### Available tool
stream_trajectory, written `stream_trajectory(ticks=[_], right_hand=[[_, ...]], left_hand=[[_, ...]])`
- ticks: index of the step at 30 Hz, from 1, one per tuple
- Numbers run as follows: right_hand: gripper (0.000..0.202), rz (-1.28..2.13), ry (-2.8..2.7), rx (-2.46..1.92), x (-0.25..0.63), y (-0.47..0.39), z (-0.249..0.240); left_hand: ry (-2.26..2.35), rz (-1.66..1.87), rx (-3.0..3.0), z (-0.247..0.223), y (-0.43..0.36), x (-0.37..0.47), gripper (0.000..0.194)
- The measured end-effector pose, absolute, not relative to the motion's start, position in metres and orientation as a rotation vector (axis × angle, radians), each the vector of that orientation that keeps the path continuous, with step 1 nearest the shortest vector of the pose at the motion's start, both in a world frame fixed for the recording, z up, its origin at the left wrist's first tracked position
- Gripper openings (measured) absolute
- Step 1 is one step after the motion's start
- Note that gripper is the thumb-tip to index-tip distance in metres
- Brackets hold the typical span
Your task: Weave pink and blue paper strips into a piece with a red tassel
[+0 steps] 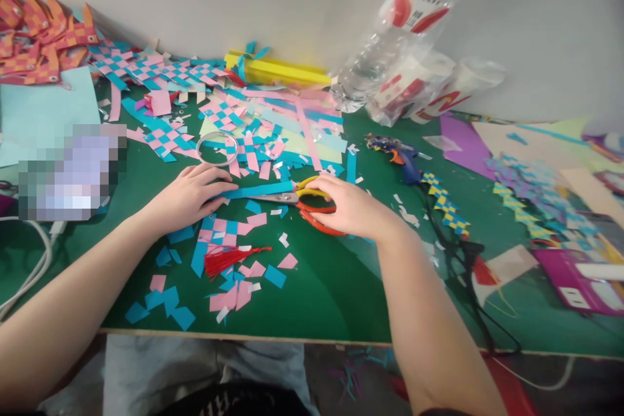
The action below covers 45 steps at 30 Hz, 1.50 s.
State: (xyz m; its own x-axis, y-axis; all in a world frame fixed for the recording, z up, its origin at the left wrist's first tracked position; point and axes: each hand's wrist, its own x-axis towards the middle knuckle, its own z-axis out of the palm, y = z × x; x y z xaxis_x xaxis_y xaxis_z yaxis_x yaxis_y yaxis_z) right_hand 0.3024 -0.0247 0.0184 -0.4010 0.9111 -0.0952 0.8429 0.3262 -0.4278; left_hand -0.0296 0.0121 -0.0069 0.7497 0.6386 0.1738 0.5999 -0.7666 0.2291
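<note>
My left hand (pixel 197 194) lies low over the table, its fingers closed on the left end of a narrow blue paper strip (pixel 263 190). In my right hand (pixel 351 207) are scissors (pixel 319 224) with one yellow and one red handle. Their blades point left along the lower edge of the strip; whether they are parted is hard to make out. Just below sits a pink-and-blue woven paper piece (pixel 217 234), with a red tassel (pixel 229 262) lying over it. Beyond my left fingers is a roll of tape (pixel 217 148).
Pink and blue paper scraps (pixel 170 302) litter the green table (pixel 331 292). A yellow paper holder (pixel 287 70), a plastic bottle (pixel 370 45) and cups (pixel 439 88) line the wall. A blue glue gun (pixel 409 166) with a black cord lies right; a phone (pixel 78 172) lies left.
</note>
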Motion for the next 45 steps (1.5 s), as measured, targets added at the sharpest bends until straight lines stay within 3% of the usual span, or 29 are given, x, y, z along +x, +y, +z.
stream_trajectory(ticks=[30,45], right_hand=[[0.039,0.615,-2.385,-1.596,0.291,-0.027,0.018],[0.033,0.553,-2.361,-1.663,0.297,-0.026,0.021]], left_hand=[[1.034,0.440,2.759,-0.011,0.014,-0.027,0.033],[1.090,0.422,2.818,-0.004,0.013,-0.032,0.034]])
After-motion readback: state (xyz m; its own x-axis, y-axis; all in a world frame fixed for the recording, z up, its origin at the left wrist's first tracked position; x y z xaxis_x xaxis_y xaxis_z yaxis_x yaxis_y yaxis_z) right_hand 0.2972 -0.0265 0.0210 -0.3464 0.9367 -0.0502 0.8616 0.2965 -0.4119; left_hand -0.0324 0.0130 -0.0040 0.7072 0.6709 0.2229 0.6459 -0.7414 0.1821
